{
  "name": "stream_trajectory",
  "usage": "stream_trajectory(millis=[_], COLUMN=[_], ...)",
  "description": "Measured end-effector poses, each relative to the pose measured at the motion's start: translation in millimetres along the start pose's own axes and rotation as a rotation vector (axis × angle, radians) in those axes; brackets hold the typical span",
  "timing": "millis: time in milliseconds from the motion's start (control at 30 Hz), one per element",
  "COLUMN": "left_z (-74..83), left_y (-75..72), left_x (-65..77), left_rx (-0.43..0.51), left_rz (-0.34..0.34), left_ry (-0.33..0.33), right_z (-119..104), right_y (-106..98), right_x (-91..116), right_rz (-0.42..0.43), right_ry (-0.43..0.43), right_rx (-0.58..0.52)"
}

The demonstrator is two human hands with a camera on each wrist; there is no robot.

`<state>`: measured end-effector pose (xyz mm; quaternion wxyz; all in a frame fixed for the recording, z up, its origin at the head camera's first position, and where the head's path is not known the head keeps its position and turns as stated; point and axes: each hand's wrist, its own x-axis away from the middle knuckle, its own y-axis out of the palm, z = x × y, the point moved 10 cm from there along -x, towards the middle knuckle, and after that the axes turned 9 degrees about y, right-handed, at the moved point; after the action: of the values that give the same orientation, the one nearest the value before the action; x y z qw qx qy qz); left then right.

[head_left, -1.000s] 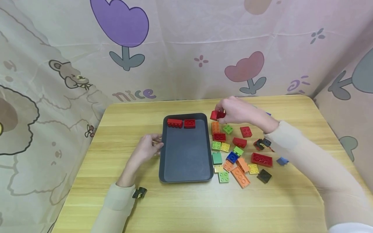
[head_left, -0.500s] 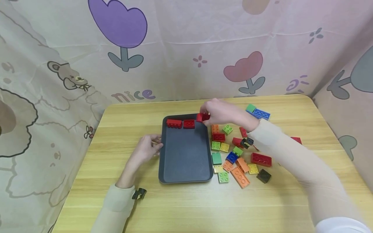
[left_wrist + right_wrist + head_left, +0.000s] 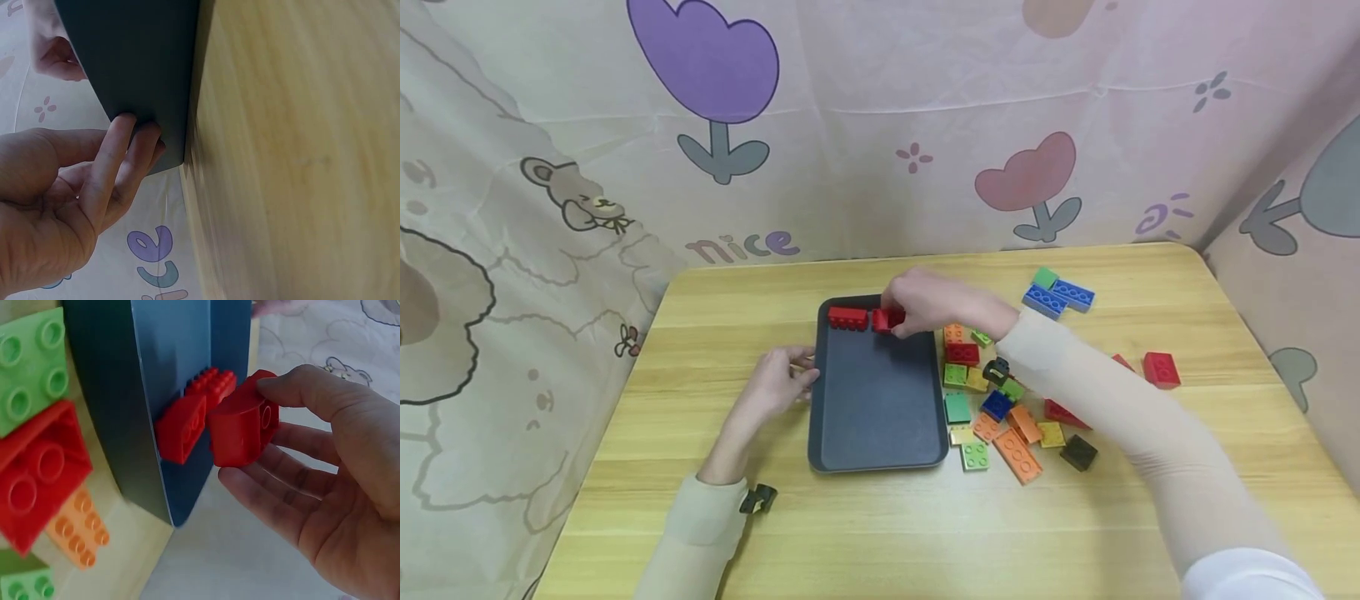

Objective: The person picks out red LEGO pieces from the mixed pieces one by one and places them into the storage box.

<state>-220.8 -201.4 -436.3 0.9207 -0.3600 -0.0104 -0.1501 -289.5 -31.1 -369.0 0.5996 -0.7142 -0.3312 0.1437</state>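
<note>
My right hand (image 3: 925, 302) pinches a red toy brick (image 3: 236, 428) with a curved side between thumb and fingers, hollow face showing in the right wrist view. It is over the far end of the dark grey tray (image 3: 883, 408). In the tray, a red brick (image 3: 178, 428) lies partly behind the held one, and a longer studded red brick (image 3: 847, 318) is in the far left corner. My left hand (image 3: 775, 385) is at the tray's left side, its fingertips (image 3: 125, 122) touching the outer wall in the left wrist view.
Many loose bricks lie right of the tray, among them an orange brick (image 3: 1018, 457), a black brick (image 3: 1078, 452) and a dark blue brick (image 3: 997, 406). Blue bricks (image 3: 1045, 302) lie at the table's back. A printed cloth (image 3: 865, 150) hangs behind the table.
My right hand has moved left with the red brick, from above the loose bricks to over the tray's far end. The left hand stays at the tray's side.
</note>
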Motion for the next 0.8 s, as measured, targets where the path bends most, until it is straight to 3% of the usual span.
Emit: stream_trajectory(millis=[433, 800], left_z=[0.2, -0.4], left_y=[0.6, 1.1], left_x=[-0.1, -0.7], left_rx=[0.002, 0.016], left_rz=[-0.006, 0.002], left_ry=[0.003, -0.003], right_z=[-29.2, -43.0], right_y=[22.7, 32.8], right_x=[-17.0, -28.2], right_rz=[-0.018, -0.023], right_ry=[-0.085, -0.09], right_rx=[0.041, 0.057])
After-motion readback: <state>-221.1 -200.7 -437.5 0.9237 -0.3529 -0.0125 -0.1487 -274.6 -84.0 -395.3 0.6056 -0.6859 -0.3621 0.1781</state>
